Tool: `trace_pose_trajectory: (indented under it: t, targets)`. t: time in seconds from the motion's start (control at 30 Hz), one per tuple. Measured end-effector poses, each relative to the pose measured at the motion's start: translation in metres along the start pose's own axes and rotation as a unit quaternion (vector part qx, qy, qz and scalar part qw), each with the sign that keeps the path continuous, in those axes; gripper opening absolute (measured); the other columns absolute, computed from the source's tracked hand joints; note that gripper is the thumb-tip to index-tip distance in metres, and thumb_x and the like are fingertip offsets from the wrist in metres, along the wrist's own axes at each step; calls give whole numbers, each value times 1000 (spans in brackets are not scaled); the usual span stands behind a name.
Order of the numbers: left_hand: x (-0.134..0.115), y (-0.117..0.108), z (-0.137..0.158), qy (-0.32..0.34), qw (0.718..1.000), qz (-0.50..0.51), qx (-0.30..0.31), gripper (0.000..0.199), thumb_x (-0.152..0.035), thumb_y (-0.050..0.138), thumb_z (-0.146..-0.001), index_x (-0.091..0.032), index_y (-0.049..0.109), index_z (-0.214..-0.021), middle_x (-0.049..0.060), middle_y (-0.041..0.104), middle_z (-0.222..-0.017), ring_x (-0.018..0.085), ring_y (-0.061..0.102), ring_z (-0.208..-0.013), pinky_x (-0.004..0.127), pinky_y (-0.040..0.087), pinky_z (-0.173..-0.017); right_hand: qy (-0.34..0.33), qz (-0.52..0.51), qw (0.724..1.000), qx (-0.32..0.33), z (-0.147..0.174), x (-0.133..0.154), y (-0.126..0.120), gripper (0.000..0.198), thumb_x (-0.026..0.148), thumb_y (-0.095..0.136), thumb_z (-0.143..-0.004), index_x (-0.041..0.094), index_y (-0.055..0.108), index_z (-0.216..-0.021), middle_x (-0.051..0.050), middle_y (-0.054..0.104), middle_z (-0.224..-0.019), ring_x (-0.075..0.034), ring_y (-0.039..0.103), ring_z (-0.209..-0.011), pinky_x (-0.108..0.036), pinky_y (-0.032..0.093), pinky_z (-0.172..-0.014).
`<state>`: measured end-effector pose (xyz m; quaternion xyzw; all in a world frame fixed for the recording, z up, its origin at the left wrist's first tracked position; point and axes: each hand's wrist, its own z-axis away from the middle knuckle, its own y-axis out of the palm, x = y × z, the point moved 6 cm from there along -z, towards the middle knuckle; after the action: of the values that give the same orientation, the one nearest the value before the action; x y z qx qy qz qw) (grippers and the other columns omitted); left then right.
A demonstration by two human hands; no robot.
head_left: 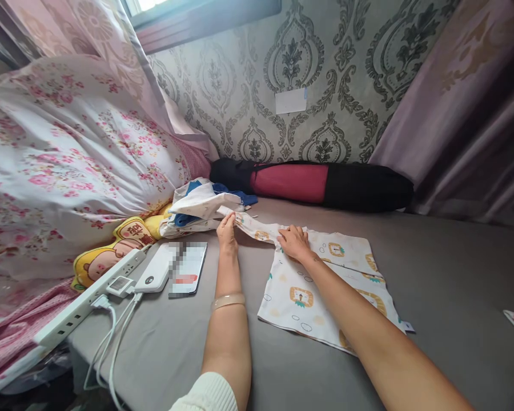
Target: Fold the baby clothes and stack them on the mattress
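Note:
A white child's shirt point(278, 291) printed with orange lions and green leaves lies spread on the grey bed surface. One sleeve reaches out to the left, and my left hand point(228, 229) pinches its end. Where that sleeve joins the body, my right hand point(294, 242) grips the cloth with bent fingers. The sleeve is stretched out between both hands. My right forearm crosses over the shirt and hides part of its print. Just behind my left hand is a heap of white and blue clothes point(197, 202).
On the left are a white power strip point(89, 299), a white power bank point(154, 268) with cables, a phone point(192, 268) and a yellow plush pillow point(111, 254). A long black and red bag point(291, 182) lies along the wall. Floral fabric point(60, 148) rises at the left.

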<state>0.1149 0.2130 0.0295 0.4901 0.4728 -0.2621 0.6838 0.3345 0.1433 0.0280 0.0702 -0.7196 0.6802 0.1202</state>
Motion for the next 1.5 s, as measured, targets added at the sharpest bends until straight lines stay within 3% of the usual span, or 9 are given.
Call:
trace_pose_trajectory:
  t: [0.23,0.43,0.63,0.77,0.87,0.97,1.1,1.27,1.5]
  targets:
    - [-27,41,26,34,983,100,152,37,-33,73,-66,-15,71,-98,9,70,-106,20,64,-100,28,47,-85,-6,23,998,54,-1,3,1,46,52,40,-90,23,57,-122,-13,49,-121,-30,41,-114,-43,27,-96]
    - [-37,64,53,43,975,78,206,42,-35,71,-72,-18,67,-109,8,67,-116,21,61,-110,28,45,-90,11,21,1000,18,0,9,1,69,71,37,-84,20,54,-126,-15,49,-122,-31,40,-114,-43,26,-97]
    - [-35,77,70,49,973,27,224,44,-34,69,-74,-18,65,-115,7,63,-125,22,55,-119,32,40,-99,18,7,999,31,1,12,-3,69,68,40,-84,16,54,-128,-18,50,-128,-34,40,-120,-46,27,-99]
    - [-31,84,78,58,966,-7,251,40,-34,68,-76,-19,66,-114,7,62,-128,22,53,-121,34,37,-103,42,-110,993,6,2,-8,-17,54,52,44,-89,19,53,-131,-14,57,-128,-31,46,-121,-46,31,-100]
    - [-27,93,84,84,955,-35,281,37,-34,67,-77,-19,68,-111,7,63,-125,23,52,-120,35,36,-103,96,-290,951,-47,12,-38,-30,41,45,40,-93,19,64,-113,-10,66,-115,-23,58,-107,-36,42,-92]
    - [-23,102,94,109,944,-80,302,31,-30,71,-75,-20,71,-104,7,66,-119,23,53,-118,35,36,-102,186,-460,866,-59,35,-69,-35,38,44,40,-94,17,67,-99,-9,70,-105,-17,64,-90,-28,48,-76]
    - [-14,115,114,114,926,-131,335,24,-25,77,-68,-22,74,-91,7,68,-112,27,52,-115,36,39,-99,257,-556,788,-68,66,-94,-41,31,38,44,-95,15,64,-98,-10,71,-105,-13,65,-80,-20,47,-64]
    - [3,127,143,187,836,-313,410,28,-29,72,-72,-28,72,-100,4,64,-122,30,48,-117,44,31,-106,288,-630,719,-56,89,-112,-39,31,39,43,-97,14,60,-101,-13,70,-108,-13,67,-78,-19,49,-61]
    - [36,138,183,273,591,-553,520,44,-31,53,-86,-23,51,-129,10,45,-143,35,38,-128,53,28,-104,288,-690,662,-53,96,-130,-24,34,43,42,-96,14,59,-102,-15,69,-107,-16,68,-82,-25,54,-72]
